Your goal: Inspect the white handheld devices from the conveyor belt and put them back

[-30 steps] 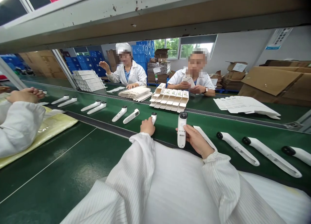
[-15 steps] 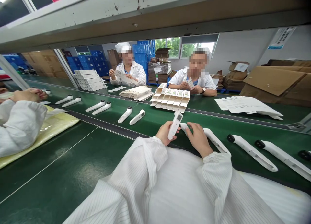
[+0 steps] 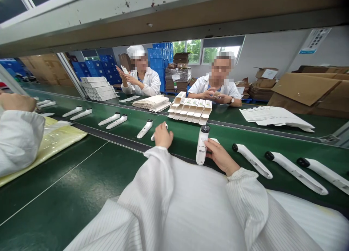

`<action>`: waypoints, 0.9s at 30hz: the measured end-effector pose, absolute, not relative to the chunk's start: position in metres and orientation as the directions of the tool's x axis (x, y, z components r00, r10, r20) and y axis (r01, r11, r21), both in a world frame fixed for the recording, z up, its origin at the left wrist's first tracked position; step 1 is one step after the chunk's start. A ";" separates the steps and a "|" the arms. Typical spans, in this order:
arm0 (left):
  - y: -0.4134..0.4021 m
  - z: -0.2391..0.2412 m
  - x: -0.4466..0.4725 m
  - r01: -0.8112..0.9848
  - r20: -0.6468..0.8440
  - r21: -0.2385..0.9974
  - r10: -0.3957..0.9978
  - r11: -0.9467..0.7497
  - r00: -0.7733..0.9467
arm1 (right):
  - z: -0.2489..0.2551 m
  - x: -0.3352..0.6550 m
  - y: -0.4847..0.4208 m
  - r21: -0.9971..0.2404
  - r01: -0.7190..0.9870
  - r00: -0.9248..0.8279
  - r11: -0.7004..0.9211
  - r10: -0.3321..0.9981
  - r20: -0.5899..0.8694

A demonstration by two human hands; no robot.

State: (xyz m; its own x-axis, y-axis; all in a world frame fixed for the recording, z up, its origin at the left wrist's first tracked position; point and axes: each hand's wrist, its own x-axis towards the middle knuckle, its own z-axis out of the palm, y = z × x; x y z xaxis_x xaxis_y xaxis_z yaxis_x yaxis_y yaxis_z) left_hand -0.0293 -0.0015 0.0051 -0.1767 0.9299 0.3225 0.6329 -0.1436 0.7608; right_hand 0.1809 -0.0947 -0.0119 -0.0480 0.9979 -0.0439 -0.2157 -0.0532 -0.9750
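**Right hand** (image 3: 219, 156)**:** fingers closed around the body of an upright white handheld thermometer (image 3: 201, 145), grasping it; black-tipped head uppermost.

**Left hand** (image 3: 163, 135)**:** fingers curved down over a second thermometer (image 3: 159, 129), which shows at either side of the hand; whether they are clenched on it or only resting cannot be told.

**Location of units:** both are over the near part of the green belt conveyor (image 3: 182, 140). A row of similar thermometers (image 3: 296, 173) lies to the right, and another (image 3: 109, 119) lies to the left.

**Step in hand:** judged as one-by-one handling of units from these rows, one in each hand.

**Next move calls for:** a firm right-hand hold and a free stretch of belt for any set-down, judged available between the hands.

**Surroundings:** part-folded white cartons (image 3: 191, 111) sit across the belt, with two co-workers (image 3: 216, 84) beyond. A neighbour's hand (image 3: 16, 102) is at far left, above a yellowish plastic sheet (image 3: 58, 134).
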 end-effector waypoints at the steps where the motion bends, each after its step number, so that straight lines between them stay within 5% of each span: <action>1: 0.003 0.003 -0.039 0.692 0.308 0.718 0.925 -0.072 -0.223 | -0.012 0.181 -0.095 -0.975 -0.216 -0.055 -0.058 0.997 -0.048; 5: 0.011 -0.003 -0.055 0.648 0.088 0.754 0.960 0.110 -0.266 | -0.011 0.180 -0.096 -0.975 -0.211 -0.070 -0.065 0.996 -0.052; 11: 0.004 0.007 -0.034 0.026 -0.272 0.962 0.962 0.273 -0.011 | -0.011 0.179 -0.096 -0.971 -0.223 -0.055 -0.089 0.995 -0.078; 14: -0.010 0.014 -0.022 -0.189 -0.230 0.946 0.957 0.262 0.176 | -0.012 0.179 -0.094 -0.971 -0.223 -0.049 -0.091 0.995 -0.082; 18: -0.026 0.016 -0.005 -0.511 -0.106 0.771 0.868 0.379 0.484 | -0.015 0.178 -0.092 -0.976 -0.181 -0.007 -0.120 0.993 -0.121; 23: -0.032 0.013 0.013 -0.441 -0.252 0.705 0.777 0.556 0.577 | -0.021 0.186 -0.085 -0.961 0.229 0.174 -0.156 0.978 -0.117; 27: -0.034 0.013 0.019 -0.441 -0.268 0.684 0.762 0.581 0.589 | -0.028 0.196 -0.081 -0.696 0.705 0.238 -0.139 0.970 0.048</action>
State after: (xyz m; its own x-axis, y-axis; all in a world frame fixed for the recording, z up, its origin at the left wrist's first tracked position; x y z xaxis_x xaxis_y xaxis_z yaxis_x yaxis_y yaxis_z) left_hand 0.0191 -0.0340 0.0127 0.5889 0.7624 -0.2681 -0.4406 0.5810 0.6843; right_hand 0.1957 -0.0808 -0.0277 0.2380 0.9701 0.0477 0.7049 -0.1387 -0.6956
